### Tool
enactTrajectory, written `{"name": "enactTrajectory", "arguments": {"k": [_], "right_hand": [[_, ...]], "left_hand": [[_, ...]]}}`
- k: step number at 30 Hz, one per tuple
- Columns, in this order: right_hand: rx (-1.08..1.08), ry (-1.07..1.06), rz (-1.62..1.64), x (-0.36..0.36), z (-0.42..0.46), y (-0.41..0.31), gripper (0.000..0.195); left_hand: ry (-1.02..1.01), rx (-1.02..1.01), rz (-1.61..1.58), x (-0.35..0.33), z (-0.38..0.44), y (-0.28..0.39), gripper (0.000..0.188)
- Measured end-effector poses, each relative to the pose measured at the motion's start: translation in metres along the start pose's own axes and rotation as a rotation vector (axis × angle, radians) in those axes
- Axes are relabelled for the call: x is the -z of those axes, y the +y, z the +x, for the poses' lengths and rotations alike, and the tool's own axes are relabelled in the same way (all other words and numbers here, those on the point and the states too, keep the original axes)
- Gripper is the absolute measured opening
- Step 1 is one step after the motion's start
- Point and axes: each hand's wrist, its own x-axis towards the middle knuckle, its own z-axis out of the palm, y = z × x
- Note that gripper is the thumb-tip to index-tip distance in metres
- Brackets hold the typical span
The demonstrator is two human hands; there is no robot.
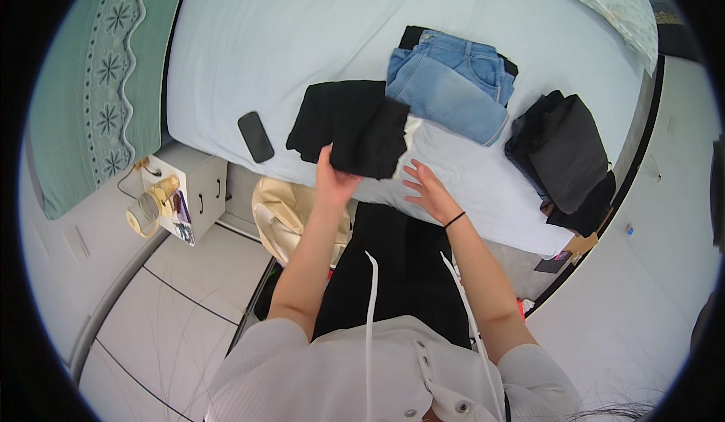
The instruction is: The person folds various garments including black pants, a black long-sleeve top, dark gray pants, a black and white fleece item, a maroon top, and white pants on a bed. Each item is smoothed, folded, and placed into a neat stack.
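A folded black garment [354,124] lies near the bed's front edge, its right part just below a pile with light-blue denim jeans [453,82] on top. My left hand [334,178] grips its front edge, thumb on top and the other fingers hidden beneath. To the right of the garment, my right hand [426,188] is raised with its fingers apart and nothing in it; a black band circles that wrist. Something white shows along the garment's right edge. Dark folded clothes [566,155] form another pile on the right side of the bed.
A black smartphone [255,137] lies on the bed at the left. Beyond the bed's left corner, a white nightstand [198,184] holds a clear jug [144,213]. Below the bed edge sits a cream bag [277,218]. A patterned pillow [612,8] is at upper right.
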Motion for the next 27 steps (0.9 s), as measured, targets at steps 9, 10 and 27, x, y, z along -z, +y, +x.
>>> {"name": "enactTrajectory", "arguments": {"k": [9,10,27], "right_hand": [[0.643,-0.359,0.762,0.098,0.032,-0.098,0.051],[0.634,-0.33,0.789,0.106,0.025,-0.116,0.05],[0.401,0.486,-0.236,0.201,0.083,-0.167,0.106]], "left_hand": [[-0.21,0.121,0.057,-0.102,0.022,-0.139,0.046],[-0.273,0.119,0.11,-0.098,0.053,-0.156,0.047],[0.198,-0.347,1.201,-0.013,0.192,-0.045,0.119]]}}
